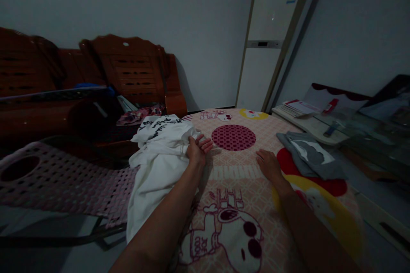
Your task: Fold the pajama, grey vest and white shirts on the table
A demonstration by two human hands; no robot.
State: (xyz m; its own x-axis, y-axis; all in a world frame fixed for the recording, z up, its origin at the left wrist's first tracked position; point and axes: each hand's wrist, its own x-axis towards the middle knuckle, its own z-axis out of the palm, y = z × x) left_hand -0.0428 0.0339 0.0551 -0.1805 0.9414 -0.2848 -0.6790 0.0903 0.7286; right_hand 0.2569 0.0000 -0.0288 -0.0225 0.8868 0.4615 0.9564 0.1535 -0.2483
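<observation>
My left hand (pixel 197 148) is against the right side of a bunched white garment (pixel 162 149). Its palm is turned partly up and its fingers are stretched out, with no cloth seen closed inside them. Black lettering shows on the garment's far part, and the cloth hangs over the left edge of the table. My right hand (pixel 269 165) lies on the patterned tablecloth (pixel 233 179), fingers loosely extended and holding nothing. Just beyond it to the right sits a folded grey garment (pixel 307 153) with a white print.
A pink woven chair (pixel 96 183) stands left of the table. Behind it is a carved wooden bench (pixel 128 68) with cloth items on the seat. A tall white cabinet-like unit (pixel 265 51) stands by the wall. At right, papers (pixel 297 108) lie on a side table with a glass top.
</observation>
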